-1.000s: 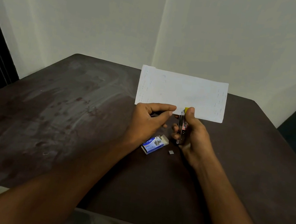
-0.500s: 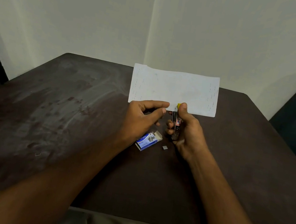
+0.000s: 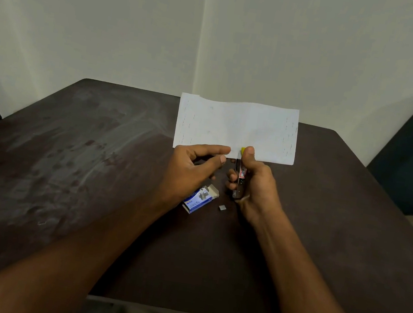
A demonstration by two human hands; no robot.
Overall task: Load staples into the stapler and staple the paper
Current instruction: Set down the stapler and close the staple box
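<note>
A: Pinching the paper [image 3: 236, 128] along its near edge with the left hand [image 3: 192, 170], held upright above the middle of the counter [image 3: 65, 162]. Gripping the stapler [image 3: 240, 177] in the right hand [image 3: 257, 188], thumb over its yellow tip at that same edge.

B: Could slip or crumple, probably, if squeezed with only one edge held; could also misfire on a poorly seated strip.

A: Hard to tell whether loaded; magazine hidden by fingers. Open staple box [image 3: 200, 199] and a small loose staple strip [image 3: 222, 207] lying just nearer on the counter.

B: Forearms cut off at the bottom.
</note>
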